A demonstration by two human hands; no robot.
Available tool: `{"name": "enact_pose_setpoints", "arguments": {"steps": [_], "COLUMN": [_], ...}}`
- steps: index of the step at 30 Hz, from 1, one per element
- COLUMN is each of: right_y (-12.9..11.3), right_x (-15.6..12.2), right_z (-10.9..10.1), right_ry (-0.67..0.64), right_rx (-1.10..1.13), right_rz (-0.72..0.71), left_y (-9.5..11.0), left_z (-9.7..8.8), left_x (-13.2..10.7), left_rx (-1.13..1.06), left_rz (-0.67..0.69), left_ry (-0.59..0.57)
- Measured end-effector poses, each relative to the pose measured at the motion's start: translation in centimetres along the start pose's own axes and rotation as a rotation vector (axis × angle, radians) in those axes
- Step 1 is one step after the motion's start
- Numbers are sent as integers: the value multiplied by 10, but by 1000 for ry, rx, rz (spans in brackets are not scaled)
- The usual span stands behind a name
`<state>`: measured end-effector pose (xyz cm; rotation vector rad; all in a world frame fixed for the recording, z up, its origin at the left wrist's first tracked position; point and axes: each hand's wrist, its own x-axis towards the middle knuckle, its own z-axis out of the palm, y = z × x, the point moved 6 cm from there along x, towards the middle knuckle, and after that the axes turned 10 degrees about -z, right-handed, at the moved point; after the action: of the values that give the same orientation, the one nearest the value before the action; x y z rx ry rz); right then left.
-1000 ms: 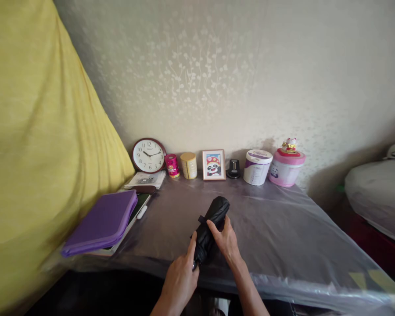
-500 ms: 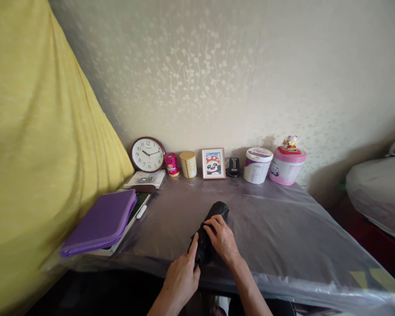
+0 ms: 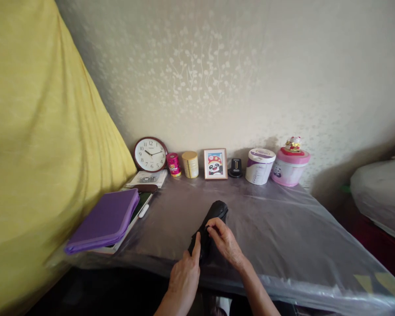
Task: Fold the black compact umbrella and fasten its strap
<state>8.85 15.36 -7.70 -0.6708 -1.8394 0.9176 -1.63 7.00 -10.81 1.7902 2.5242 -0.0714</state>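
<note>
A folded black umbrella (image 3: 219,210) lies slantwise on the table near its front edge, its far end pointing away to the right. My left hand (image 3: 187,273) grips the near end, with the index finger stretched along the fabric. Over the umbrella's middle, my right hand (image 3: 226,242) has thumb and index finger pinched together on a small dark bit, which looks like the umbrella's strap or a fold of its cloth. The near tip is hidden behind my left hand.
The table (image 3: 276,237) wears a clear plastic cover. Left lie a purple folder (image 3: 103,219) and a white pen-like item (image 3: 144,211). Along the wall stand a clock (image 3: 150,154), tins (image 3: 190,165), a panda picture frame (image 3: 215,164) and tubs (image 3: 260,166). A yellow curtain (image 3: 52,131) hangs left.
My right hand's fingers have lifted slightly and pinch tighter, pulling a little to the right. My left hand stays on the near end. The view has shifted slightly.
</note>
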Motion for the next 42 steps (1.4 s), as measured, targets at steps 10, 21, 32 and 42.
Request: {"name": "enact_pose_setpoints", "arguments": {"steps": [10,21,32,42], "right_y": [9,15,42,65], "right_x": [21,33,20,-2], "right_z": [2,13,-25,-22], "right_ry": [-134,-144,193,295], "right_rx": [-180,-535,-62,337], "right_rz": [-33,38,197,436], "left_y": [2,-1,-21,-24], "left_z": [4,5,10,6], "left_x": [-1,0,-11,-6], "left_rx": [81,22,-227,-311], "left_rz": [20,37,84,55], "left_ry": [52,-32,-131,-37]}}
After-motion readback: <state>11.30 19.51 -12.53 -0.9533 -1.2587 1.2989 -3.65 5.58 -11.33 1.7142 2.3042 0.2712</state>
